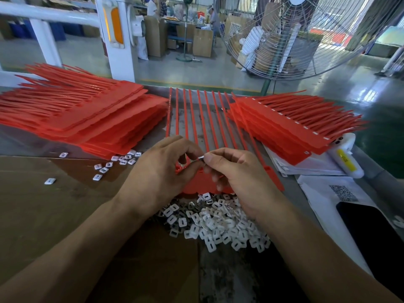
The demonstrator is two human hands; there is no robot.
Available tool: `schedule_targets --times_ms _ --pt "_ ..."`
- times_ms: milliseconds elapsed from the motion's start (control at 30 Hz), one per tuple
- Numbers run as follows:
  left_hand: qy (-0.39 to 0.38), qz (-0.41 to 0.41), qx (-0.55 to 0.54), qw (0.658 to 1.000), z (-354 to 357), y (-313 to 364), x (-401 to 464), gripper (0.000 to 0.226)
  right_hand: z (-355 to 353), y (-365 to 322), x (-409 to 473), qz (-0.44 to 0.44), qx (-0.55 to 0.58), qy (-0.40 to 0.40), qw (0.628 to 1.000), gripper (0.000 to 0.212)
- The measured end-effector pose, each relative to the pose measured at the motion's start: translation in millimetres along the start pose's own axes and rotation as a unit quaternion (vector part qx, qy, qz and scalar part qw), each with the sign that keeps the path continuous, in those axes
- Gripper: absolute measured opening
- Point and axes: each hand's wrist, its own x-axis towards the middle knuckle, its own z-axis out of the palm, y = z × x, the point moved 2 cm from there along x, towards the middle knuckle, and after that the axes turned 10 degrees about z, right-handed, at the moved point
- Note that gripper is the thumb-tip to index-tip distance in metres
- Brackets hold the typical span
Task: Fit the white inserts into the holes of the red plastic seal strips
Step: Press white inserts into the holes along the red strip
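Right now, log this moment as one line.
left hand: pinches insert | right hand: pinches insert | strips: under hands | inserts pile: near

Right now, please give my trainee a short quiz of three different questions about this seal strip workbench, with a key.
1. True or false: the stack of red seal strips on the right shows a row of white inserts along it.
2. What do both hands, left and right, pinch between their fingertips?
A. a phone
B. a single white insert
C. a marker
3. Fill in: the big pile of loose white inserts lies on the side of the red strip sheet ______ to the person.

Key: 1 true; 2 B; 3 nearest.
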Motion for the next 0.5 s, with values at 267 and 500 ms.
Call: schedule_targets --times_ms 267,500 --pt "-0.052 -0.065 0.052 0.995 -22 -46 -3 0.01 2 -25 6 -0.022 -0.239 0.021 0.971 0.019" --pt "-0.155 -0.117 0.085 0.977 -25 -56 -8 0.011 16 -12 6 -0.017 -0.285 -0.005 0.958 0.016"
